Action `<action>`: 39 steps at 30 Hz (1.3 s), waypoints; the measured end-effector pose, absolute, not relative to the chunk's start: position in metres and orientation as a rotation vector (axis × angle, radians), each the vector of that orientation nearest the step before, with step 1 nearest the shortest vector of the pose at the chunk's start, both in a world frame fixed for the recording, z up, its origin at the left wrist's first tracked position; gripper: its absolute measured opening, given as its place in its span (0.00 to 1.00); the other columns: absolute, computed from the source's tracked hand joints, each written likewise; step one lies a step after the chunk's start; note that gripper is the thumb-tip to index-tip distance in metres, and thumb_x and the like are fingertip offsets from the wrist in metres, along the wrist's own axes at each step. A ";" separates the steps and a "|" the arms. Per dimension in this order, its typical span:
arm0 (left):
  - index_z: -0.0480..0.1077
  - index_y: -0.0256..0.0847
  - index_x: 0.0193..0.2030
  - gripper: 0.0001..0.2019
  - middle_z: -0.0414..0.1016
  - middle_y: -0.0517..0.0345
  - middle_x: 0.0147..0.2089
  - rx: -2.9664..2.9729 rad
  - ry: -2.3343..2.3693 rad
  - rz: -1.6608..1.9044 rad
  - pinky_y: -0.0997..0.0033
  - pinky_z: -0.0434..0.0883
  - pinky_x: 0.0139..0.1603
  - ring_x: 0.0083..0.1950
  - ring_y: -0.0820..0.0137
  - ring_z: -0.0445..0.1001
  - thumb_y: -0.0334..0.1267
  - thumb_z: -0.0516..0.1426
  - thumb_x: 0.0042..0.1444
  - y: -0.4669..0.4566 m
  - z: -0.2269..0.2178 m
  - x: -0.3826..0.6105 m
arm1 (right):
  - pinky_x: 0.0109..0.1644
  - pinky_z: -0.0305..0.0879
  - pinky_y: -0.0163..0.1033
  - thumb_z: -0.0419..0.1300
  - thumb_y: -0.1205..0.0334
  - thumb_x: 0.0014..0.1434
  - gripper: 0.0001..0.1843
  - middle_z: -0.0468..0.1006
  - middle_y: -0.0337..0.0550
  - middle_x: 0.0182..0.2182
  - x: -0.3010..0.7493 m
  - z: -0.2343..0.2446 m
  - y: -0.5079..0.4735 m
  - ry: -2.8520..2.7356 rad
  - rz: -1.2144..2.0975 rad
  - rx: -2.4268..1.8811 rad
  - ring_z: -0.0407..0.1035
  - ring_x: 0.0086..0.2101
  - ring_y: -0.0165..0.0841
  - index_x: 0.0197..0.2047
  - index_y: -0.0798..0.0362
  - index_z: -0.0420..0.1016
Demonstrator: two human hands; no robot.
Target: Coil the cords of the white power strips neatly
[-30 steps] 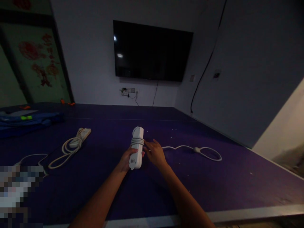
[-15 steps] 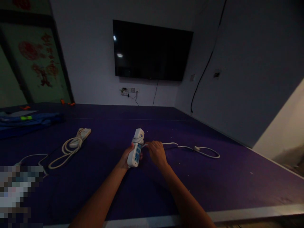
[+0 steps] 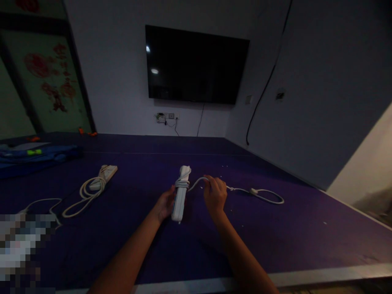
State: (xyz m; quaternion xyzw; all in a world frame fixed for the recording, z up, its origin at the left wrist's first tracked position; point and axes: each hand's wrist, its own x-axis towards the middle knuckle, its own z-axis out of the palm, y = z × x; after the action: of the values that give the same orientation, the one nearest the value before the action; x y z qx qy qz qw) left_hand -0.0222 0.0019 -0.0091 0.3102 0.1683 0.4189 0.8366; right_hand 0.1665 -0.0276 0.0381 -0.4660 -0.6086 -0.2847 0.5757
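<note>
My left hand [image 3: 167, 202] grips a white power strip [image 3: 179, 206] by its left side and holds it up, long side pointing away from me. Its sockets are turned away to the left, so mostly the plain back and edge show. Several turns of white cord [image 3: 183, 184] wrap around its upper half. From there the cord runs right into my right hand [image 3: 216, 192], closed on it a short way off. Beyond that hand the cord lies on the purple table and ends in a loop near a white plug [image 3: 253, 191].
Left on the purple table [image 3: 275, 241] lies another power strip [image 3: 104, 177] with its cord coiled. Farther left are blue cloth [image 3: 39, 157] and a blurred-out item [image 3: 24, 245]. A television [image 3: 196, 65] hangs on the back wall.
The power strip has turned over, its blue socket face swinging out of view. My right hand has moved right along the cord, away from the strip.
</note>
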 end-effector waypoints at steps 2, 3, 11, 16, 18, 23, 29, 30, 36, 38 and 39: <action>0.65 0.37 0.51 0.25 0.76 0.55 0.32 0.686 0.375 0.938 0.67 0.71 0.35 0.30 0.66 0.76 0.43 0.62 0.47 -0.004 -0.004 -0.020 | 0.38 0.57 0.37 0.49 0.61 0.63 0.12 0.73 0.41 0.26 0.166 0.038 -0.028 -1.408 -0.665 -1.096 0.64 0.29 0.31 0.37 0.53 0.73; 0.64 0.40 0.52 0.26 0.76 0.56 0.34 0.708 0.395 0.969 0.68 0.71 0.34 0.30 0.67 0.76 0.39 0.63 0.46 -0.007 -0.001 -0.018 | 0.38 0.57 0.37 0.49 0.61 0.63 0.12 0.73 0.41 0.26 0.166 0.038 -0.028 -1.408 -0.657 -1.103 0.65 0.29 0.31 0.37 0.53 0.73; 0.63 0.33 0.54 0.27 0.70 0.56 0.26 0.733 0.369 1.042 0.78 0.64 0.20 0.23 0.73 0.69 0.38 0.57 0.46 -0.016 0.017 -0.019 | 0.41 0.57 0.40 0.48 0.59 0.63 0.14 0.73 0.44 0.30 0.176 0.033 -0.019 -1.379 -0.557 -1.220 0.65 0.33 0.34 0.39 0.53 0.74; 0.59 0.34 0.58 0.30 0.73 0.45 0.42 0.574 0.162 1.161 0.76 0.66 0.22 0.26 0.74 0.67 0.38 0.54 0.45 -0.013 0.026 -0.028 | 0.43 0.56 0.41 0.50 0.62 0.61 0.13 0.74 0.47 0.34 0.191 0.020 -0.003 -1.494 -0.489 -1.382 0.64 0.37 0.36 0.40 0.54 0.76; 0.57 0.35 0.60 0.32 0.73 0.45 0.44 0.563 0.141 1.125 0.76 0.67 0.23 0.26 0.75 0.67 0.39 0.54 0.44 -0.014 0.027 -0.030 | 0.45 0.57 0.42 0.51 0.66 0.59 0.13 0.75 0.49 0.38 0.192 0.013 0.001 -1.610 -0.450 -1.470 0.65 0.40 0.38 0.41 0.54 0.76; 0.54 0.29 0.62 0.35 0.74 0.48 0.33 0.579 0.141 0.976 0.78 0.67 0.22 0.26 0.72 0.69 0.41 0.53 0.46 -0.017 0.020 -0.027 | 0.59 0.46 0.53 0.51 0.77 0.52 0.24 0.70 0.52 0.52 0.179 0.005 0.003 -1.937 -0.519 -1.524 0.57 0.56 0.43 0.51 0.56 0.71; 0.56 0.32 0.60 0.30 0.76 0.45 0.40 0.588 0.203 1.079 0.71 0.72 0.26 0.28 0.68 0.74 0.40 0.51 0.50 -0.016 0.012 -0.022 | 0.58 0.53 0.46 0.49 0.75 0.53 0.30 0.74 0.47 0.48 0.144 0.013 -0.008 -2.350 -0.272 -1.194 0.66 0.48 0.34 0.59 0.51 0.61; 0.57 0.33 0.60 0.29 0.75 0.44 0.43 0.594 0.201 1.083 0.70 0.73 0.27 0.29 0.68 0.75 0.40 0.51 0.50 -0.016 0.011 -0.021 | 0.54 0.57 0.43 0.50 0.75 0.54 0.29 0.75 0.47 0.45 0.140 0.014 -0.010 -2.374 -0.236 -1.210 0.68 0.45 0.34 0.59 0.52 0.62; 0.59 0.34 0.58 0.26 0.76 0.45 0.43 0.584 0.261 1.056 0.66 0.74 0.31 0.29 0.66 0.76 0.46 0.51 0.55 -0.013 0.007 -0.020 | 0.40 0.59 0.36 0.49 0.69 0.60 0.15 0.77 0.45 0.35 0.147 0.021 -0.012 -2.216 -0.299 -1.358 0.69 0.36 0.33 0.44 0.50 0.74; 0.60 0.32 0.57 0.27 0.77 0.45 0.39 0.556 0.298 1.046 0.64 0.74 0.34 0.31 0.64 0.77 0.48 0.52 0.56 -0.010 0.006 -0.019 | 0.40 0.59 0.36 0.49 0.67 0.62 0.14 0.77 0.45 0.35 0.152 0.022 -0.014 -2.084 -0.345 -1.345 0.69 0.36 0.33 0.44 0.50 0.75; 0.61 0.31 0.57 0.27 0.77 0.45 0.39 0.550 0.299 1.028 0.63 0.73 0.36 0.32 0.62 0.77 0.48 0.52 0.56 -0.010 0.006 -0.018 | 0.40 0.59 0.35 0.49 0.66 0.62 0.14 0.77 0.45 0.35 0.154 0.022 -0.015 -2.019 -0.367 -1.330 0.69 0.36 0.33 0.44 0.50 0.75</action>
State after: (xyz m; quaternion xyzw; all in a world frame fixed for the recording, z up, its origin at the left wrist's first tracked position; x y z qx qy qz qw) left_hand -0.0181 -0.0096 0.0055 0.2587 0.1406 0.4836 0.8243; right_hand 0.1535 -0.0149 0.0217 -0.5112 -0.7761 -0.1410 0.3413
